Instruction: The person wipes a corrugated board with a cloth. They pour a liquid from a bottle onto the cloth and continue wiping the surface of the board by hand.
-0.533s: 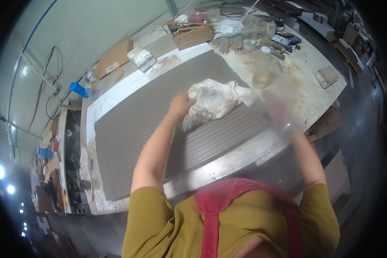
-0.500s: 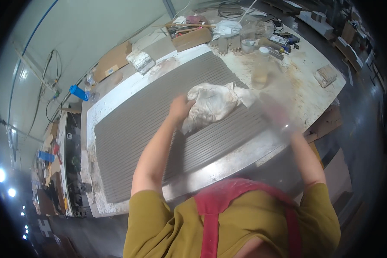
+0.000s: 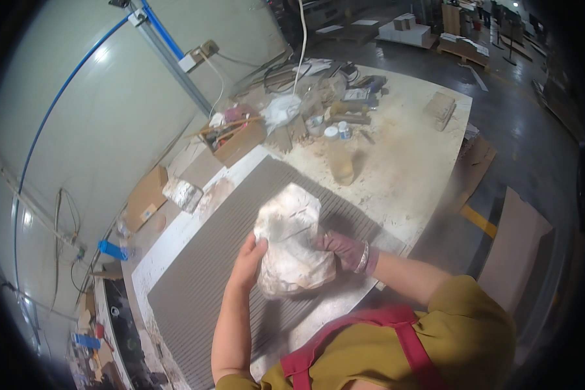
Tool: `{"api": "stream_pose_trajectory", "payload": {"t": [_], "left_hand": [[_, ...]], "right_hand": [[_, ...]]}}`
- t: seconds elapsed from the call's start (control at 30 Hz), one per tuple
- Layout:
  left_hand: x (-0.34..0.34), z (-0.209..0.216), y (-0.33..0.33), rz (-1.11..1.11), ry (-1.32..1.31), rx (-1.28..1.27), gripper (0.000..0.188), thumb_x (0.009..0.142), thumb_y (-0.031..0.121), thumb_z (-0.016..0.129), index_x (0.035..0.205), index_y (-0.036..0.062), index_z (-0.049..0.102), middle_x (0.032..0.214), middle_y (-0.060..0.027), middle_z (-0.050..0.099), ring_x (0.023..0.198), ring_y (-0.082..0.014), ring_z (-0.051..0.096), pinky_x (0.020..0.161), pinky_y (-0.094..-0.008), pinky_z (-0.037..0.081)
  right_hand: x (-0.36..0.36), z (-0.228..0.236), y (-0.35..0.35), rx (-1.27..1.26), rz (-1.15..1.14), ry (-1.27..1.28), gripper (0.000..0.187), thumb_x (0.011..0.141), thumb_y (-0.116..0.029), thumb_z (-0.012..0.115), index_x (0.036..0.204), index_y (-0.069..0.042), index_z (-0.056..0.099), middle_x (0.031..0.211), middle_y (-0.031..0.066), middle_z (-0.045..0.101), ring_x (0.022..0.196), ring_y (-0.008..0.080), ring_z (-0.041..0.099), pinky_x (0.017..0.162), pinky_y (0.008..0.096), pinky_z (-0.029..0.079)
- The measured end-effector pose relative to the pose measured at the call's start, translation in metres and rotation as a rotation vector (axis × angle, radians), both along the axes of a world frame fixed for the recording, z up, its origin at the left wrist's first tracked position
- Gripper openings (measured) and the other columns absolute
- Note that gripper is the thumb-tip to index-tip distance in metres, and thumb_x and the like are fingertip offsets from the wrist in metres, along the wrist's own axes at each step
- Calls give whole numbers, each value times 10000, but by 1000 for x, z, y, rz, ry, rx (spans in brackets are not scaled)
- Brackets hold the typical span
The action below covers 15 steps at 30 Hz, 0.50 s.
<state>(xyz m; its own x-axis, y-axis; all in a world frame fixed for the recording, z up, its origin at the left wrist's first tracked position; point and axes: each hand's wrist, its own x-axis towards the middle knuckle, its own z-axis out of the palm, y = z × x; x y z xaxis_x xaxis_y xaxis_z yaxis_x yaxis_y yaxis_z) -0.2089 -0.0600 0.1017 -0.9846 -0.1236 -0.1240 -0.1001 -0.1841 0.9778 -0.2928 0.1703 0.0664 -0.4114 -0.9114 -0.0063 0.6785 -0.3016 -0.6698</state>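
Observation:
A crumpled white bag (image 3: 292, 253), dusty and smudged grey, is held up over the ridged grey panel (image 3: 205, 299). My bare left hand (image 3: 246, 261) grips its left side, thumb on the front face. On the right side, my right hand (image 3: 344, 251) in a dusty mauve glove has its fingers closed on the bag. What is inside the bag cannot be seen. Parallel grooves run the length of the panel, which lies on the white worktable (image 3: 409, 162).
Beyond the panel stands a clear bottle (image 3: 342, 170) with yellowish contents, near two small white-capped jars (image 3: 337, 132). Tools and a cardboard box (image 3: 239, 144) of odds and ends crowd the back. A wrapped white block (image 3: 183, 195) and a blue bottle (image 3: 113, 249) are at left.
My right hand, blurred and apart from the bag before, now grips its right side. The bag has come nearer to me and stands more upright. My view has turned toward the right.

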Motion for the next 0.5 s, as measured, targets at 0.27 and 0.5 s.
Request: {"api": "stream_pose_trajectory", "payload": {"t": [0.27, 0.5], "left_hand": [[-47, 5, 66, 131, 163, 366, 438, 894, 140, 523, 1301, 8, 429, 1220, -140, 553, 1103, -267, 557, 942, -403, 471], [-99, -39, 136, 264, 143, 266, 337, 922, 196, 569, 1205, 34, 486, 1126, -109, 587, 1017, -207, 587, 896, -358, 490]], "right_hand": [[-41, -36, 48, -284, -256, -277, 579, 893, -357, 587, 1351, -52, 408, 1354, 95, 479, 1244, 223, 453, 1059, 410, 354], [-29, -49, 78, -405, -347, -244, 895, 777, -565, 649, 1428, -74, 281, 1427, 101, 381, 1304, 264, 380, 1099, 432, 306]]}}
